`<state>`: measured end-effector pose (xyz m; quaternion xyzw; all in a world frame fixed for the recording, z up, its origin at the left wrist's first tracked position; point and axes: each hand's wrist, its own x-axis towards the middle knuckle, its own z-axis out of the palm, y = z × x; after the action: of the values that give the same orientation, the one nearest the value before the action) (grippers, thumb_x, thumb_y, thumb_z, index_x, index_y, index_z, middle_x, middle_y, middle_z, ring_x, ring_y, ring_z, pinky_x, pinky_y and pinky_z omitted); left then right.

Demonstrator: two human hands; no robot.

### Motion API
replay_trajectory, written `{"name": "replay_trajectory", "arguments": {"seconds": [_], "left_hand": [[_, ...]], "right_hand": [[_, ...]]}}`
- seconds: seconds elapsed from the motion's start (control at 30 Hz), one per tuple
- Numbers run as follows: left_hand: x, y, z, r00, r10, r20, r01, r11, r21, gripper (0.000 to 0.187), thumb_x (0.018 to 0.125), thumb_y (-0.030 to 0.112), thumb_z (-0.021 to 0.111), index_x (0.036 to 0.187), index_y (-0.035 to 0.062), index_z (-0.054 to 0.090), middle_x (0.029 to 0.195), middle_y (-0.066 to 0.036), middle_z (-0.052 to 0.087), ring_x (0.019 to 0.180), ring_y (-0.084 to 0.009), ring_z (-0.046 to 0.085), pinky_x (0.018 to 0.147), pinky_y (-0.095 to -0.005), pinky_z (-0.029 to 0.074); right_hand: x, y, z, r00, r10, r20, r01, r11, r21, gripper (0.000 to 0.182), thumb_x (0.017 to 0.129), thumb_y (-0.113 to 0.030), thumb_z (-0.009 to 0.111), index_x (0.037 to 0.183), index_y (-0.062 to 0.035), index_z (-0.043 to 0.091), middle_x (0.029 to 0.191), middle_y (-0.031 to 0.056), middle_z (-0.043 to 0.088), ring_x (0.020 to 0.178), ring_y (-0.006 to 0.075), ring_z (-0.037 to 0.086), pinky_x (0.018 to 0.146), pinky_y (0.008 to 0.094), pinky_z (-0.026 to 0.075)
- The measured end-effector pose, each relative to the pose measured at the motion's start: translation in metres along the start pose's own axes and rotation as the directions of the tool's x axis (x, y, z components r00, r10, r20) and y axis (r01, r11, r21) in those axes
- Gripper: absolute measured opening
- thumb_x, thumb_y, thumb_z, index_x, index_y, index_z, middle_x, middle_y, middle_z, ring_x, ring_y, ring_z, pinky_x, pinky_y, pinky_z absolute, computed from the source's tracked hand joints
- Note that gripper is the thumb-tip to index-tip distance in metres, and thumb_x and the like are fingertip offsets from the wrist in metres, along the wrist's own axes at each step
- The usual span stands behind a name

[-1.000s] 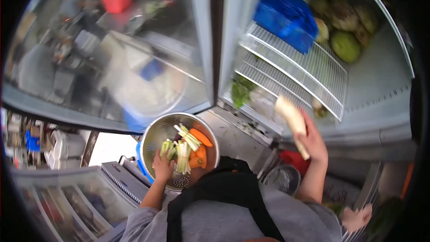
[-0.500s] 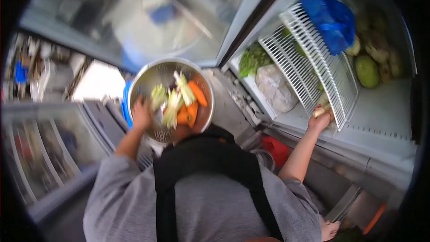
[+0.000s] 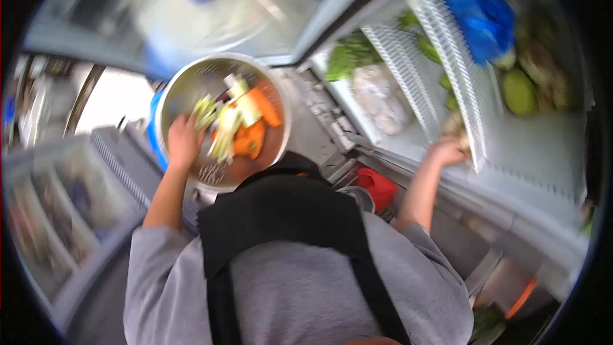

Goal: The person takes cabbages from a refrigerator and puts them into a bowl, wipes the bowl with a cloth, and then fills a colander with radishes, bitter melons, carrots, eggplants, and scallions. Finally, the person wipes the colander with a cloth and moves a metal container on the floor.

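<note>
A round metal colander (image 3: 281,147) holds orange carrots (image 3: 263,107) and pale green cut stalks (image 3: 244,103). My left hand (image 3: 184,142) is inside its left rim, fingers on a piece of pale green vegetable (image 3: 205,112); whether they grip it is unclear. On the right, my right hand (image 3: 450,151) reaches into an open fridge at the lower edge of a white wire shelf (image 3: 454,70). Its fingers are round a pale, knobbly vegetable (image 3: 454,124), blurred and partly behind the shelf.
In the fridge are a blue plastic bag (image 3: 479,16), a green round vegetable (image 3: 520,92), leafy greens (image 3: 351,54) and a whitish bag (image 3: 381,99). A glass door (image 3: 191,13) stands open ahead. Below the fridge lies a red object (image 3: 377,188). Another glass-topped unit (image 3: 64,211) is left.
The view has shifted, so the colander appears further left and higher. My right hand has moved slightly deeper along the shelf with the pale vegetable; my left hand stays at the green piece.
</note>
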<state>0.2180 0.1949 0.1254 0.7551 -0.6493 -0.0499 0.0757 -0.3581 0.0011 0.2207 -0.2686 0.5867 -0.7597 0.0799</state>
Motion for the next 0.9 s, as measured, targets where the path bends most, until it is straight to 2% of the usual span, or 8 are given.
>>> {"name": "replay_trajectory", "arguments": {"seconds": [0.23,0.3,0.37,0.47,0.53,0.6,0.67,0.9], "left_hand": [[0.013,0.055,0.036,0.962,-0.056,0.269,0.118,0.968,-0.221,0.05,0.081,0.024,0.066,0.121,0.0011,0.047,0.114,-0.024,0.05,0.103,-0.0421,0.053,0.087,-0.0465,0.046],[0.01,0.054,0.046,0.942,-0.021,0.334,0.118,0.955,-0.273,0.07,0.079,0.023,0.068,0.137,0.002,0.033,0.126,-0.028,0.043,0.114,-0.0448,0.047,0.096,-0.0465,0.042],[0.009,0.057,0.047,0.94,-0.021,0.34,0.118,0.956,-0.268,0.074,0.079,0.022,0.068,0.139,0.0028,0.03,0.127,-0.028,0.042,0.116,-0.0444,0.045,0.098,-0.0464,0.04],[0.008,0.055,0.047,0.935,-0.024,0.353,0.125,0.956,-0.265,0.078,0.079,0.021,0.069,0.142,0.0041,0.025,0.129,-0.026,0.04,0.119,-0.0429,0.044,0.1,-0.0464,0.038],[0.008,0.054,0.045,0.934,-0.014,0.358,0.12,0.954,-0.276,0.079,0.079,0.02,0.069,0.142,0.0044,0.025,0.127,-0.025,0.041,0.118,-0.0426,0.045,0.1,-0.0462,0.039],[0.007,0.053,0.048,0.942,-0.016,0.336,0.119,0.951,-0.286,0.079,0.079,0.02,0.07,0.143,0.0045,0.025,0.126,-0.025,0.041,0.117,-0.0425,0.045,0.1,-0.0462,0.039],[0.004,0.054,0.049,0.948,-0.023,0.316,0.123,0.946,-0.301,0.08,0.079,0.02,0.07,0.143,0.0045,0.025,0.126,-0.025,0.041,0.116,-0.0424,0.045,0.099,-0.0461,0.039],[0.004,0.057,0.049,0.946,-0.057,0.319,0.153,0.946,-0.287,0.081,0.076,0.02,0.071,0.143,0.0074,0.027,0.129,-0.024,0.04,0.119,-0.0414,0.044,0.099,-0.0446,0.041]], "right_hand": [[-0.015,-0.003,0.005,0.984,-0.098,-0.149,0.095,0.995,-0.027,0.045,0.089,-0.008,0.056,0.127,0.0041,0.034,0.115,0.0148,0.051,0.091,0.0249,0.056,0.078,0.0369,0.048],[0.005,0.014,0.001,0.929,-0.369,-0.022,0.264,0.704,-0.66,0.04,0.088,-0.008,0.058,0.121,0.0085,0.045,0.117,0.0188,0.052,0.093,0.0296,0.056,0.081,0.0404,0.047],[0.034,0.033,0.001,0.932,-0.36,-0.038,0.257,0.732,-0.631,0.034,0.087,-0.011,0.059,0.115,0.0073,0.05,0.116,0.0202,0.052,0.093,0.0303,0.055,0.082,0.0426,0.044],[0.065,0.036,-0.015,0.971,-0.199,0.134,0.216,0.476,-0.852,0.028,0.088,-0.018,0.059,0.105,0.0042,0.061,0.112,0.0214,0.058,0.096,0.0356,0.056,0.086,0.0455,0.042],[0.093,0.061,-0.031,0.861,-0.143,0.488,0.449,-0.238,-0.861,0.031,0.088,-0.021,0.058,0.11,0.0013,0.06,0.114,0.0184,0.061,0.103,0.0356,0.057,0.088,0.0442,0.044],[0.103,0.063,-0.039,0.935,-0.093,0.342,0.352,0.148,-0.924,0.029,0.09,-0.017,0.055,0.116,-0.0034,0.059,0.117,0.0132,0.061,0.102,0.0276,0.059,0.087,0.0397,0.048],[0.068,0.006,-0.015,0.937,0.349,0.003,-0.348,0.936,0.047,0.03,0.091,-0.016,0.055,0.12,-0.0056,0.057,0.117,0.0108,0.06,0.101,0.0239,0.059,0.087,0.0356,0.049],[0.12,0.059,-0.014,0.911,0.4,0.102,-0.411,0.899,0.149,0.035,0.094,-0.022,0.053,0.124,-0.005,0.051,0.117,0.0097,0.059,0.102,0.0214,0.057,0.089,0.0348,0.047]]}}
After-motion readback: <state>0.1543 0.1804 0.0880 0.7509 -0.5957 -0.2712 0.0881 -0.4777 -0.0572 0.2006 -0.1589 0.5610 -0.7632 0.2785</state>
